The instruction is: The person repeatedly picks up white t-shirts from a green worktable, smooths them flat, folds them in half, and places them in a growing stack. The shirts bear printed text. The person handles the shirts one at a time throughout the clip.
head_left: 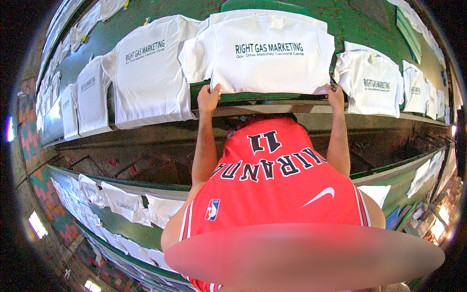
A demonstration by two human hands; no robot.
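Observation:
A white T-shirt (272, 73) with dark print across its chest lies spread on the green table in front of me. My left hand (208, 100) pinches the shirt's near edge at its left corner. At the right corner of that same edge, the fingers of my right hand (335, 96) are closed on the cloth. Between my hands the hem runs nearly straight, just above the table's front edge. Another layer of white cloth shows behind the shirt's shoulders. My thumbs and fingertips are partly hidden by the fabric.
More printed white shirts lie along the table, including one on the left (151, 92) and one on the right (372, 92). The long green table (335, 17) has a raised front rail (301, 109). A second table with white shirts (127, 204) stands behind me.

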